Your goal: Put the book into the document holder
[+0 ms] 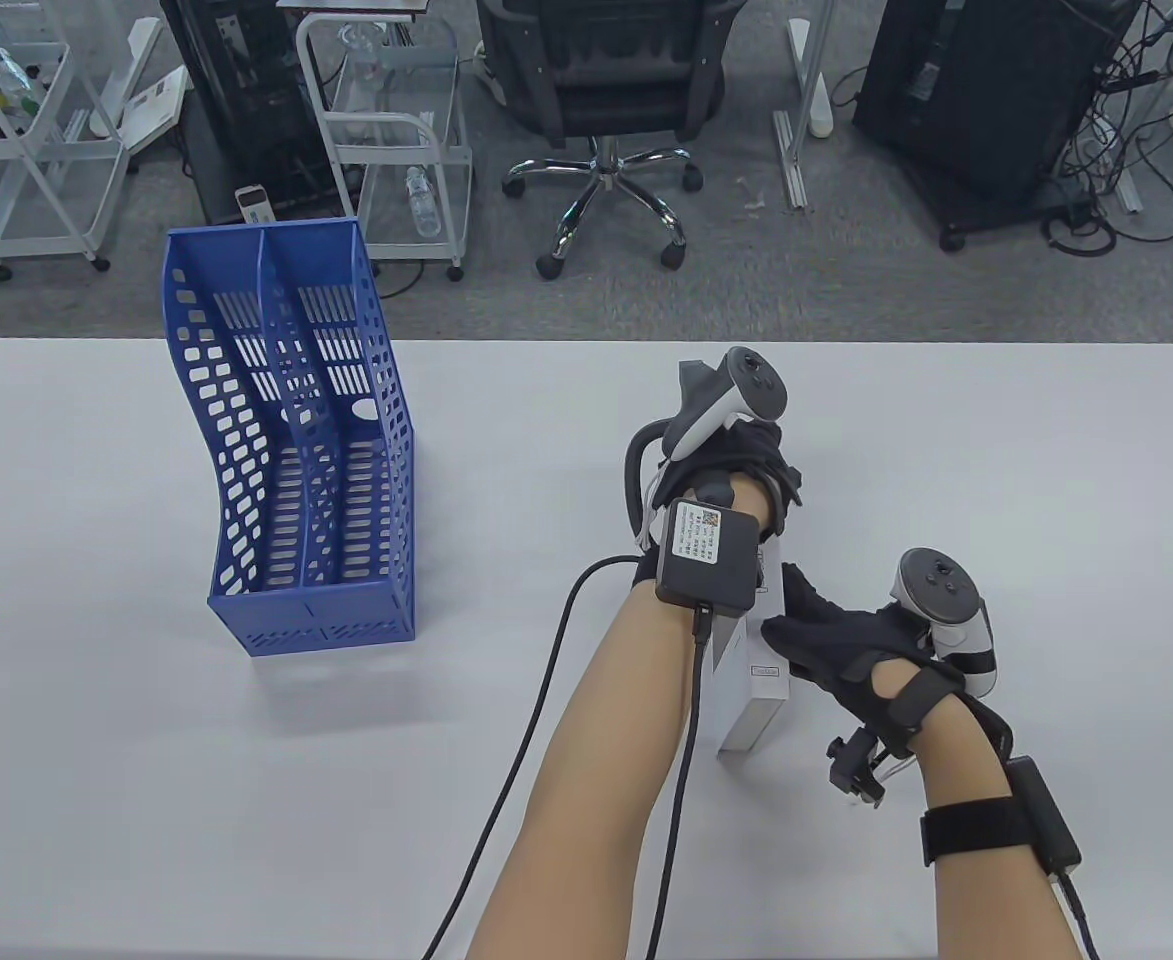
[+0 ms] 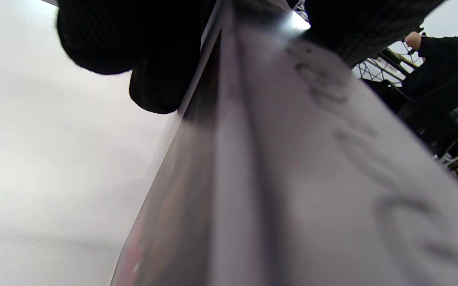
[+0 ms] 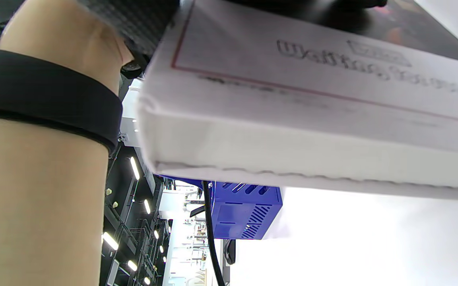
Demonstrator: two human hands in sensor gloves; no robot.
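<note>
A white book point(image 1: 754, 690) stands on edge on the table at centre right, mostly hidden behind my left forearm. My left hand point(image 1: 746, 470) grips its far end from above; the left wrist view shows its gloved fingers point(image 2: 149, 59) on the blurred book point(image 2: 292, 178). My right hand point(image 1: 836, 640) holds the book's right side. The right wrist view shows the book's white spine and page edges point(image 3: 312, 119) close up, with the blue document holder point(image 3: 247, 214) behind. The document holder point(image 1: 296, 450) stands upright at the table's left, two slots, apart from both hands.
The white table point(image 1: 146, 800) runs to its far edge at mid-frame. Beyond it stand a black office chair point(image 1: 601, 90), white wire carts point(image 1: 396, 130) and black cabinets point(image 1: 986, 90). Cables point(image 1: 536, 720) run along my left arm over the table.
</note>
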